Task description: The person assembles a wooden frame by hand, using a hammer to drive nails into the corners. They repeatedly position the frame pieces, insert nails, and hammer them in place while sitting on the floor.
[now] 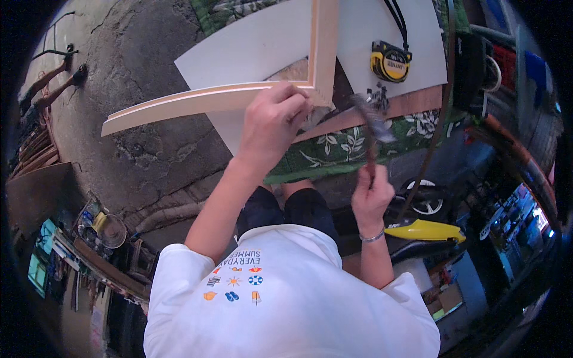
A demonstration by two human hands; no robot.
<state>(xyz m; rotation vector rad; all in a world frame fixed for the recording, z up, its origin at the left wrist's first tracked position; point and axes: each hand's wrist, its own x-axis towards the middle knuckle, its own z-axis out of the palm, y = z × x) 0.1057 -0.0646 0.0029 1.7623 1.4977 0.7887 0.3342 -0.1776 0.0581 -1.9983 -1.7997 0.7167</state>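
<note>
An L of pale wooden frame moulding [179,105] lies with its corner just beyond my left hand [274,119]. The fingers of that hand are pinched together right at the corner joint; what is between them is hidden. My right hand [371,192] grips a hammer [371,158] by its handle. The hammer's head is raised, blurred by motion, and stands to the right of the corner, apart from it. Several small dark metal pieces [377,98] are scattered on the board beyond the hammer.
A yellow and black tape measure [390,62] with a black strap rests on a white board [418,33]. Under it is a green leaf-patterned cloth [340,146]. A yellow motorbike panel [427,231] is at my right. Another person's legs [57,89] show at far left.
</note>
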